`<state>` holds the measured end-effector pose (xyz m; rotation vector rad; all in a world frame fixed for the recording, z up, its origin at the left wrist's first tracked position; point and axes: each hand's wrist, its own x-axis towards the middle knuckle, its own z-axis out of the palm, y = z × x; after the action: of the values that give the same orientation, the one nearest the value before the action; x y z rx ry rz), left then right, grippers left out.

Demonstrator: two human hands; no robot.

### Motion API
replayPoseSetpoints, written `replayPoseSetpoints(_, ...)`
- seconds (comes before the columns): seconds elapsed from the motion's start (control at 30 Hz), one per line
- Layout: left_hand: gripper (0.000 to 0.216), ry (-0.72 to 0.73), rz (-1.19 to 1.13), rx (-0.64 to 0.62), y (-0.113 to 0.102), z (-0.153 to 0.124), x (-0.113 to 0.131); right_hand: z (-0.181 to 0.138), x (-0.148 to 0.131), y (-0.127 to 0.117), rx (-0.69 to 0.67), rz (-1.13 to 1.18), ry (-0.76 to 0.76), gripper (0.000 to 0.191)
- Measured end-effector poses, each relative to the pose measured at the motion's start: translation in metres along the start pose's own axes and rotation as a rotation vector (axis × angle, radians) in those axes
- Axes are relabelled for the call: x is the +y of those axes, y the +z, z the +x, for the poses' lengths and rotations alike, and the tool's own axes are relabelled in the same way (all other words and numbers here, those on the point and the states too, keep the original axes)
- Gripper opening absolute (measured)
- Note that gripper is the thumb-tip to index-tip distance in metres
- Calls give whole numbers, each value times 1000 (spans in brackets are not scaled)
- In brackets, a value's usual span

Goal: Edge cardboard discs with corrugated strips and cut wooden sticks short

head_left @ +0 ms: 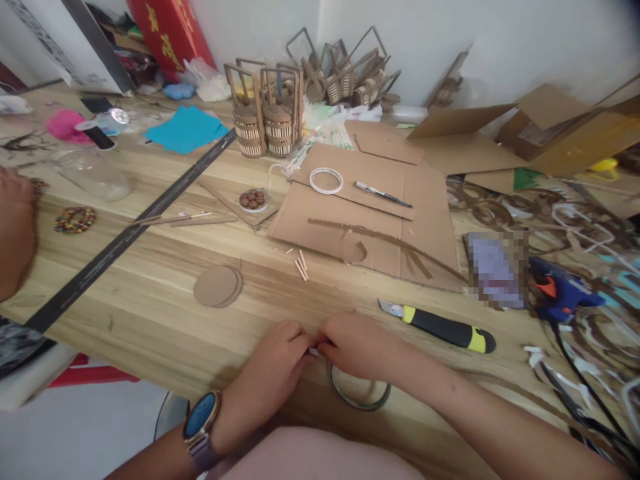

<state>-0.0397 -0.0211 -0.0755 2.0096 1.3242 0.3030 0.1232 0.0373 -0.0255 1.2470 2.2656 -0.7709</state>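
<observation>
Between the closely pinched fingertips of left hand (277,355) and right hand (364,347), a small white piece (314,351), mostly hidden, is held; light, even pressure should be applied.

Tabletop (150,280): smooth wood w/ visible grain. Cardbd sheet (430,213), 2 o'clock – matt. Utility knife (445,330), 4 o'clock – shiny metal blade (394,308), matt plas. grip (437,327). Ring (367,405), 5 o'clock: smooth, slt sheen.

Pinched piece (313,351) mostly hidden
Fingers (296,335) cover it; pixelation masks one item (497,270); left edge crops a co-worker's hand (15,223).
</observation>
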Motion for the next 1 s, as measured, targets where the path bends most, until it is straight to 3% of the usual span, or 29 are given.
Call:
replayPoseSetpoints(0.57,17,15,65,34,2,-2,2,0,-8,-1,-30,-67,28,22)
replayPoseSetpoints(0.7,16,28,44,109,6,-6,0,0,-7,-1,-22,-53,17,22)
replayPoseSetpoints(0.83,15,164,84,181,12,-9,-6,0,-6,-1,0,-14,-2,24)
replayPoseSetpoints(1.0,22,368,221,125,13,-10,-14,1,-5,-3,11,35,8,27)
